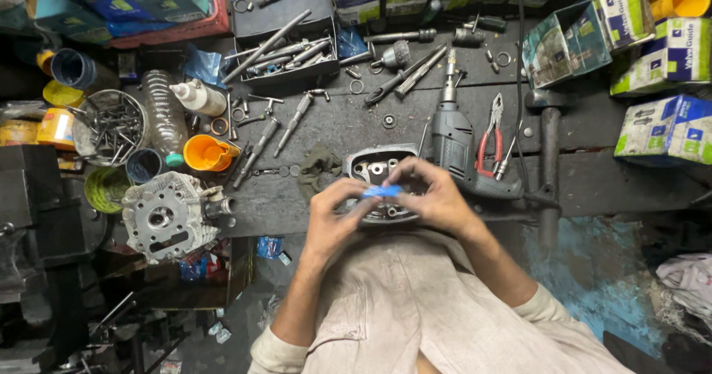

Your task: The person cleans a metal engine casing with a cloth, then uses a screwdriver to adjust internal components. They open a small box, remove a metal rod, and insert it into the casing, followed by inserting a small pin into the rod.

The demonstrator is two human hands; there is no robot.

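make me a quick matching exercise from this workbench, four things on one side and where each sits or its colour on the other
Things:
1. small packet
2. pliers
3. funnel
4. power drill

Descriptions:
A. orange, left of the hands
B. blue, pinched between left hand and right hand
C. red handles, right of the drill
D. grey, lying just beyond the right hand

Pairs: 1-B, 2-C, 3-A, 4-D
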